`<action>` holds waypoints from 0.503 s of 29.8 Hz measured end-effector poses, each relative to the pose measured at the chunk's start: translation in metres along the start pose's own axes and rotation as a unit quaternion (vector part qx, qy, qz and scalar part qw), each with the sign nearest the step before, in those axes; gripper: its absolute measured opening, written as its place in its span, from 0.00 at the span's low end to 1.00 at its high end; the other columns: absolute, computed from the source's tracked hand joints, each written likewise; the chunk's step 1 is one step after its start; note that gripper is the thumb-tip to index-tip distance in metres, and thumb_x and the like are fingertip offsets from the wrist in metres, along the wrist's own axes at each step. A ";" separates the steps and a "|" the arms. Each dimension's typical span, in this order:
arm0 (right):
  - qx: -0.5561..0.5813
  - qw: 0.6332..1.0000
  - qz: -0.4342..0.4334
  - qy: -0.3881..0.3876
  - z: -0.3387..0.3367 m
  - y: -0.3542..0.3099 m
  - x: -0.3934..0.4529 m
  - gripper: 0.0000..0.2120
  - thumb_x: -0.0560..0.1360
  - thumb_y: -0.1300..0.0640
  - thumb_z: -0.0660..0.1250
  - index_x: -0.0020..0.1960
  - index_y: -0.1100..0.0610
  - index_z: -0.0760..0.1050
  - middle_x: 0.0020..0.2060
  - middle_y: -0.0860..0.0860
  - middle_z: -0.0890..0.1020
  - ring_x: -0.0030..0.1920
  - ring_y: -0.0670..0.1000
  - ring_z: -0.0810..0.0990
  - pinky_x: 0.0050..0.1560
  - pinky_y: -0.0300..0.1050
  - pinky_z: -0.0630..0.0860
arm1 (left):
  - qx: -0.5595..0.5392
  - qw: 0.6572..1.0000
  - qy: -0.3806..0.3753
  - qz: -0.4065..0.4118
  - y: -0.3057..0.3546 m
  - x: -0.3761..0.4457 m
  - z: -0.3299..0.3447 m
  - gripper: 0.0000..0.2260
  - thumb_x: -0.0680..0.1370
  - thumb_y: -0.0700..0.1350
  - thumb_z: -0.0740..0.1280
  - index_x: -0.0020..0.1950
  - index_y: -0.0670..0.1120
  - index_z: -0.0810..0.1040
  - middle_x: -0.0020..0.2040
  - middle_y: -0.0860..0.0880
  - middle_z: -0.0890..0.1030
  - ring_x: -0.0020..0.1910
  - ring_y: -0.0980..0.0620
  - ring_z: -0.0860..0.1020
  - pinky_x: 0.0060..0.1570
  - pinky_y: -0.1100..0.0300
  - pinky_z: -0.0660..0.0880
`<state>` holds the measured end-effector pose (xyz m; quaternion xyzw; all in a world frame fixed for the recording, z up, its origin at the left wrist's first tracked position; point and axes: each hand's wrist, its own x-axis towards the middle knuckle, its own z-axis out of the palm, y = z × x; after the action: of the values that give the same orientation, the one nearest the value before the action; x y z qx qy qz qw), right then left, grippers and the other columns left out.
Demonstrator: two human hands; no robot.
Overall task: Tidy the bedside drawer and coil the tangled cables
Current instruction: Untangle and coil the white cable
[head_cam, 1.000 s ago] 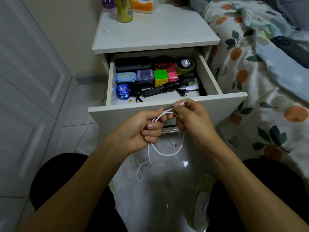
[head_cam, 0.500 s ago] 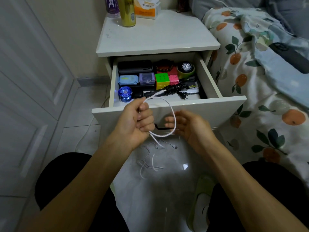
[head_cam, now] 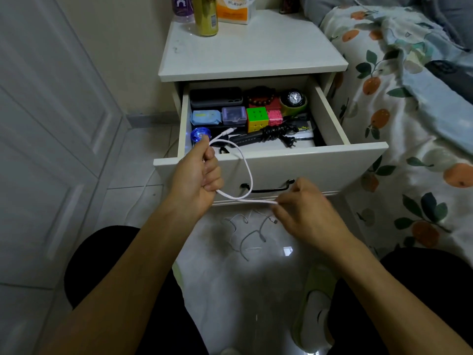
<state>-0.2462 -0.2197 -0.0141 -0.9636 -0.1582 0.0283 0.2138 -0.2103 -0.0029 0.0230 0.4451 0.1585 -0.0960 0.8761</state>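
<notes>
Before you: drawer [head_cam: 307, 162], smooth white painted front, dark metal handle [head_cam: 268, 189]. Cable [head_cam: 247, 170], white, matt sheath. Floor [head_cam: 256, 265], lower centre, glossy tile. Bedding [head_cam: 409, 124], right, printed cloth.

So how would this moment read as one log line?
step: coiling | left hand: grips white cable loop | right hand: pinches its tail | drawer: open

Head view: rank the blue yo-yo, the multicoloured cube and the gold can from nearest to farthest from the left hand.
From the left hand:
1. Blue yo-yo, drawer's front left corner, just above the knuckles.
2. Multicoloured cube, mid-drawer, further right.
3. Gold can, on the nightstand top, at the back.
</notes>
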 end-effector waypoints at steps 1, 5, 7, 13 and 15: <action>0.009 0.999 0.020 0.035 -0.001 0.001 -0.001 0.11 0.78 0.43 0.63 0.45 0.48 0.79 0.40 0.47 0.76 0.38 0.44 0.75 0.39 0.41 0.76 | 0.018 1.000 0.000 -0.006 0.000 -0.001 -0.001 0.19 0.84 0.52 0.58 0.34 0.48 0.67 0.22 0.53 0.60 0.18 0.58 0.56 0.16 0.66 0.55; 0.332 0.930 0.147 0.056 -0.002 -0.002 -0.009 0.09 0.78 0.52 0.65 0.41 0.50 0.81 0.33 0.48 0.83 0.32 0.43 0.81 0.30 0.37 0.76 | 0.067 0.995 -0.038 -0.064 -0.003 -0.005 0.001 0.18 0.82 0.54 0.59 0.35 0.47 0.67 0.22 0.53 0.59 0.17 0.58 0.56 0.16 0.66 0.53; 0.503 0.842 0.179 0.079 -0.004 -0.010 -0.013 0.07 0.78 0.57 0.66 0.47 0.54 0.83 0.38 0.49 0.85 0.37 0.46 0.83 0.37 0.38 0.79 | 0.074 0.992 -0.053 -0.083 -0.006 -0.007 0.001 0.18 0.82 0.54 0.60 0.35 0.47 0.67 0.22 0.53 0.59 0.17 0.58 0.56 0.16 0.66 0.53; 0.750 0.561 0.267 0.225 -0.010 -0.018 -0.022 0.15 0.77 0.70 0.65 0.61 0.61 0.69 0.43 0.56 0.86 0.48 0.54 0.86 0.49 0.45 0.83 | 0.055 0.990 -0.092 -0.093 -0.014 -0.016 0.009 0.19 0.82 0.55 0.59 0.35 0.47 0.67 0.22 0.53 0.59 0.17 0.59 0.56 0.16 0.66 0.54; 0.812 0.472 0.291 0.183 -0.010 -0.017 -0.028 0.10 0.78 0.70 0.61 0.59 0.67 0.73 0.45 0.58 0.86 0.47 0.53 0.86 0.47 0.43 0.83 | 0.040 0.993 -0.086 -0.071 -0.016 -0.017 0.010 0.19 0.82 0.54 0.58 0.35 0.47 0.67 0.22 0.53 0.59 0.17 0.59 0.56 0.16 0.66 0.54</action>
<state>-0.2765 -0.2178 0.0015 -0.3323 0.2674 0.0277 0.9041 -0.2296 -0.0199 0.0229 0.4575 0.1101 -0.2022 0.8589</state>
